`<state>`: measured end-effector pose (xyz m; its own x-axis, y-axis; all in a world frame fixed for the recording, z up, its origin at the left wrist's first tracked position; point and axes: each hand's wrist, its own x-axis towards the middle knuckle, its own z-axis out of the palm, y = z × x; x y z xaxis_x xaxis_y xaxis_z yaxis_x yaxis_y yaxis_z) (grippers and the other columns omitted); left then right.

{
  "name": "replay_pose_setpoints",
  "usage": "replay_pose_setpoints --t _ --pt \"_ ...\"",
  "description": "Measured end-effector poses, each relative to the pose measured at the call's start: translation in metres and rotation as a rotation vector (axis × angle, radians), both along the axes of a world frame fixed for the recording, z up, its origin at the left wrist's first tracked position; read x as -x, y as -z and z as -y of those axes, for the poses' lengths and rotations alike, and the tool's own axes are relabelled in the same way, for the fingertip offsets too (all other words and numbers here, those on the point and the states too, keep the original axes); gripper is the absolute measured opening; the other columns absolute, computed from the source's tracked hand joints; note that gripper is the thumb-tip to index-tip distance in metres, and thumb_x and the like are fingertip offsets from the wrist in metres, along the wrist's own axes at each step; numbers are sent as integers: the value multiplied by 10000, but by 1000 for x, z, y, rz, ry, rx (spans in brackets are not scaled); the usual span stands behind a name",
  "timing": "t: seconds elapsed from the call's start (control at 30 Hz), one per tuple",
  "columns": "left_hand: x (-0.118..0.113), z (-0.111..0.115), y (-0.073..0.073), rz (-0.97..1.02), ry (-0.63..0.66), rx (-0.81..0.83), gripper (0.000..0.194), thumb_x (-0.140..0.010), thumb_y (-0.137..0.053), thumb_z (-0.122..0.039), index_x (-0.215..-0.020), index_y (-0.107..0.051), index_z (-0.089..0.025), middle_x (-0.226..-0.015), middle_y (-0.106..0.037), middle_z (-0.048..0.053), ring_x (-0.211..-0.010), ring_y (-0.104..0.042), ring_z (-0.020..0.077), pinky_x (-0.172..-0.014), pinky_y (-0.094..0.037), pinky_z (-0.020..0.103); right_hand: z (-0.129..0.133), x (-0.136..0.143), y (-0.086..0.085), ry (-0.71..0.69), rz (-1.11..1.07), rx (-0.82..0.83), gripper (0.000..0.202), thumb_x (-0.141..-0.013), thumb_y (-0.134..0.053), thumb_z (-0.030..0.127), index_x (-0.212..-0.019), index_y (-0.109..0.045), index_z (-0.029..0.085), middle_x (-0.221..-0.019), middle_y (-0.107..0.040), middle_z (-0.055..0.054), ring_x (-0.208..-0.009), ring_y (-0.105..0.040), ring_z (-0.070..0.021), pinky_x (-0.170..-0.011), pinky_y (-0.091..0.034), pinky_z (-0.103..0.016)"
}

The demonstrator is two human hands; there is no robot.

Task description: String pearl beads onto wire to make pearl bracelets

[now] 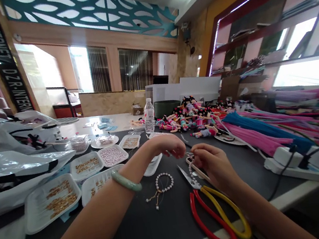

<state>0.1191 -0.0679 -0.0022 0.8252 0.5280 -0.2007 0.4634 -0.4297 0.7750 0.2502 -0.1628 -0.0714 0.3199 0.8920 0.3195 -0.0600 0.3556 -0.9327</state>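
Note:
My right hand [212, 163] pinches one end of a strand of pearly beads [191, 169], which hangs from the fingertips. Close by on the left, my left hand [174, 145] is bent at the wrist with its fingers curled; what they hold, if anything, is hidden. A pale green bangle [126, 181] circles the left forearm. Below the hands, scissors [213, 212] with one red and one yellow handle lie with blades partly apart, beside the strand. A beaded bracelet [164, 182] with gold-coloured dangling ends rests on the dark tabletop [157, 234].
White trays hold gold-coloured findings [60, 197] and pinkish beads [113, 156]. Behind the hands stands a water bottle [149, 117]. Small dolls [191, 116] are piled at the back right, near pink and blue bundles [256, 134]. A power strip [314, 167] sits at the right edge.

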Motion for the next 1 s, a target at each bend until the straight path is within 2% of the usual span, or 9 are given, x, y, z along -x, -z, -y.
replay_pose_setpoints --t 0.1,0.23,0.4,0.5,0.7,1.0 --pt "-1 -1 2 -24 -2 35 97 -579 -524 -237 -594 -579 -159 -670 -586 12 -678 -550 142 -570 -331 259 2 1 0 -73 -28 16 97 -686 -617 241 -731 -640 158 -471 -506 37 -421 -441 -90 -458 -346 -225" --pt "-1 1 0 -26 9 83 113 -578 -540 -248 -638 -568 -157 -685 -580 0 -697 -535 127 -584 -325 252 3 2 0 -152 -79 20 73 -709 -618 235 -745 -623 172 -698 -608 11 -428 -471 -66 -474 -385 -229" --pt "0 2 -2 10 84 111 103 -578 -519 -225 -656 -553 -165 -628 -544 -17 -647 -497 108 -548 -275 247 6 3 -3 -284 -128 -47 43 -776 -574 240 -754 -568 203 -827 -570 31 -479 -479 -56 -471 -377 -210" --pt "1 1 -3 52 139 118 113 -598 -516 -232 -667 -569 -161 -628 -528 -17 -629 -478 101 -544 -262 253 9 5 -7 -313 -140 -61 47 -788 -566 242 -754 -559 211 -769 -561 33 -466 -452 -54 -458 -350 -199" --pt "-3 1 0 76 58 151 91 -593 -518 -231 -618 -544 -147 -632 -537 -4 -615 -478 105 -547 -283 259 9 7 -7 -282 -105 -67 128 -700 -694 271 -712 -606 179 -587 -472 39 -481 -366 -54 -455 -293 -186" --pt "-5 -7 8 123 11 248 55 -567 -529 -202 -580 -535 -149 -587 -528 -8 -585 -486 105 -519 -285 245 5 0 0 -199 26 -20 173 -673 -716 312 -719 -629 170 -587 -495 25 -513 -401 -76 -477 -281 -215"
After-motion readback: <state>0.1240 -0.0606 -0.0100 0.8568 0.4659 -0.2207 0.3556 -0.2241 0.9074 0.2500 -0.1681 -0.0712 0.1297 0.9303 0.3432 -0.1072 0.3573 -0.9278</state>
